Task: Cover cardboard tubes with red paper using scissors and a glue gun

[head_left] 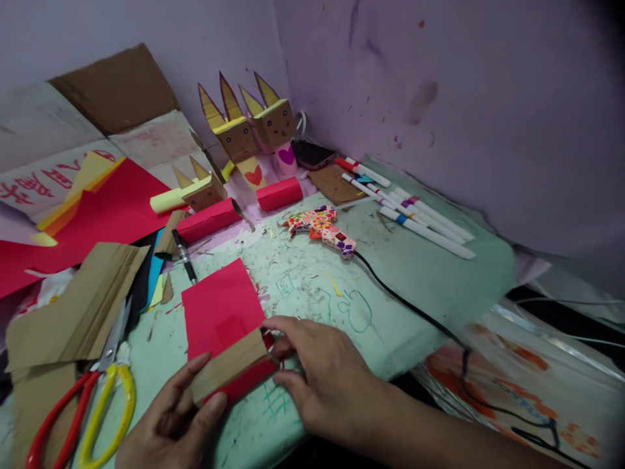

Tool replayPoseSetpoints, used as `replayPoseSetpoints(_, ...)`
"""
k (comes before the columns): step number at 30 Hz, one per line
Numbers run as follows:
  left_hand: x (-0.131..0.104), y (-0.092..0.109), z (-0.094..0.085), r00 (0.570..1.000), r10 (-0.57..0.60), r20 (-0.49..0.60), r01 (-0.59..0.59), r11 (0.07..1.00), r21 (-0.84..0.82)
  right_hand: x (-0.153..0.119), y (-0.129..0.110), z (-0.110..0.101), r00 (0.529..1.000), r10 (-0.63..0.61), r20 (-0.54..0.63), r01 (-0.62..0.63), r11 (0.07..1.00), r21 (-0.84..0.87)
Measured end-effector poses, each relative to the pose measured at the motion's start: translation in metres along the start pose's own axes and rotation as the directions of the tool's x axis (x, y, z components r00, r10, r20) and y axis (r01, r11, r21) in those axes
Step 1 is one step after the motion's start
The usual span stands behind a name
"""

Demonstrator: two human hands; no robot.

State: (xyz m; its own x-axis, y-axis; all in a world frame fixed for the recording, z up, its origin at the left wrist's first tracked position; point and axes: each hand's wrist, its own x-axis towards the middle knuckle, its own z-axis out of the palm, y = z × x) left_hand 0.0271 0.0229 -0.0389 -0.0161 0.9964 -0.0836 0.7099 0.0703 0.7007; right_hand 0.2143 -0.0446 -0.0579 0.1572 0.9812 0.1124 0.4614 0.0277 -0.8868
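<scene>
A small cardboard box lies at the table's near edge on a sheet of red paper, part of which comes up along the box's near side. My left hand grips the box's left end between thumb and fingers. Around the right end close the thumb and fingers of my right hand; a bit of red paper shows between them. Beyond the hands, a flower-patterned glue gun rests on its side with its black cord trailing right.
Scissors with red and yellow handles lie left on cardboard scraps. A black pen and red paper rolls are behind. Cardboard rabbit figures stand at the wall. Several white markers and a phone lie back right.
</scene>
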Motion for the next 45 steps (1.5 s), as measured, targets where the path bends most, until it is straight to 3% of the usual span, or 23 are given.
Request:
replayPoseSetpoints(10, -0.002, 0.004, 0.002, 1.000, 0.013, 0.022, -0.009, 0.988, -0.157, 0.006, -0.007, 0.002, 0.999, 0.034, -0.040, -0.034, 0.999, -0.014)
replayPoseSetpoints(17, 0.003, -0.009, 0.004, 0.981, 0.090, 0.170, -0.033, 0.949, -0.314, 0.006, -0.008, 0.014, 0.969, 0.245, -0.038, -0.242, 0.967, 0.078)
replayPoseSetpoints(23, 0.001, -0.017, 0.000, 0.948, 0.207, 0.242, -0.142, 0.954, -0.263, 0.005, -0.002, 0.016, 0.958, 0.287, -0.010, -0.286, 0.956, 0.065)
replayPoseSetpoints(29, -0.002, -0.011, -0.001, 0.930, 0.214, 0.300, -0.126, 0.950, -0.286, 0.005, -0.001, 0.017, 0.945, 0.325, -0.026, -0.322, 0.943, 0.081)
replayPoseSetpoints(38, -0.004, -0.004, 0.007, 0.954, 0.169, 0.249, -0.099, 0.957, -0.271, 0.006, -0.001, 0.014, 0.957, 0.286, -0.053, -0.282, 0.956, 0.081)
replayPoseSetpoints(42, -0.006, -0.011, 0.012, 0.956, 0.235, 0.174, -0.186, 0.948, -0.259, 0.003, -0.002, 0.014, 0.969, 0.242, -0.047, -0.237, 0.967, 0.089)
replayPoseSetpoints(45, -0.007, -0.016, 0.013, 0.949, 0.271, 0.159, -0.229, 0.944, -0.239, 0.002, -0.005, 0.003, 0.984, 0.177, 0.031, -0.179, 0.981, 0.072)
